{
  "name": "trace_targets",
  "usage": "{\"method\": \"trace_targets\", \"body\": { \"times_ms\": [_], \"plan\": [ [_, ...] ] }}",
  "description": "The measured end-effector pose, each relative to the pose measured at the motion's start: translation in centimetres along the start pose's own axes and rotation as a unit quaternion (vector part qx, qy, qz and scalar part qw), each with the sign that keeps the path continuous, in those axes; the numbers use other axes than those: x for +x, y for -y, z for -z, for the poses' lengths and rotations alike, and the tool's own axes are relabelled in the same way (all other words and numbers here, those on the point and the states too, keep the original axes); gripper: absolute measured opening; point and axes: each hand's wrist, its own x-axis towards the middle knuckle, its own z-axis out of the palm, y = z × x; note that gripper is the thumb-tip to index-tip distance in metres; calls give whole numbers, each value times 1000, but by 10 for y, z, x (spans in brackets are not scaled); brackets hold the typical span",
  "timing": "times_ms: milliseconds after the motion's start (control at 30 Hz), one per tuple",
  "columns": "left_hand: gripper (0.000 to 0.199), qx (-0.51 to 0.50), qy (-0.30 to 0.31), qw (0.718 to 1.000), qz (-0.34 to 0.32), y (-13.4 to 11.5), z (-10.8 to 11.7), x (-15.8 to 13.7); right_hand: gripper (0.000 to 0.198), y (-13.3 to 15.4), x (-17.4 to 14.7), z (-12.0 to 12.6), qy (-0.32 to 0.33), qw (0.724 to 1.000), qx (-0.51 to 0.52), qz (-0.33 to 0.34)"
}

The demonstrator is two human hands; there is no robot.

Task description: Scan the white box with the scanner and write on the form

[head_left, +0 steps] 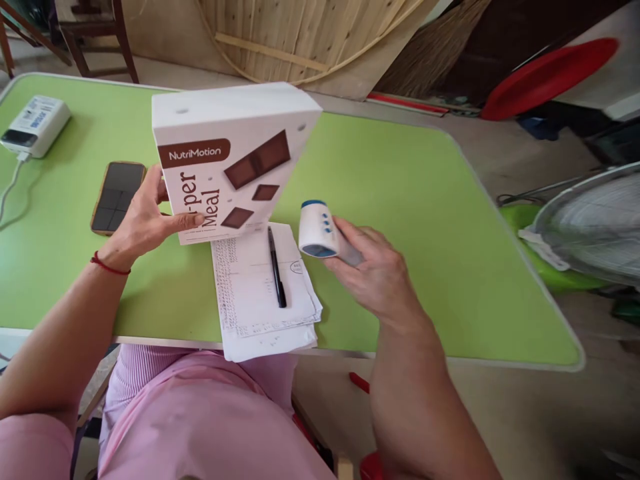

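My left hand (145,217) grips the lower left edge of a white box (200,200), thumb across its front. The box is printed "NutriMotion" with brown bar pictures and is held tilted above the table. In my right hand (377,270) is a white and blue handheld device (314,230) with small blue buttons, fingers wrapped round its handle. Its wide end points toward the left, close to the box but apart from it. Between my hands, a black pen (277,267) lies on a stack of written papers (250,300), whose far part is hidden by the box.
A smartphone (119,199) lies on the green table (425,267) beside my left hand. Farther left stands a white power bank (37,123) with a cable. Beyond the right edge are a fan (595,220) and a red round object (550,77).
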Motion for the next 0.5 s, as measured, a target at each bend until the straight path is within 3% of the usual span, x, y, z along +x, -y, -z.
{"method": "trace_targets", "body": {
  "times_ms": [100, 200, 400, 500],
  "plan": [
    [85, 8, -26, 1000, -14, 12, -1, 3, 44, -30, 14, -15, 56, 997, -52, 33],
    [87, 3, -20, 1000, -10, 20, -3, 4, 44, -39, 15, -27, 65, 994, -74, 55],
    [78, -3, 3, 1000, -18, 28, -7, 8, 51, -35, 13, -30, 59, 991, -97, 65],
    [74, 18, 1, 999, -48, 30, -7, 9, 49, -18, 12, -23, 0, 991, -113, 77]
  ]
}}
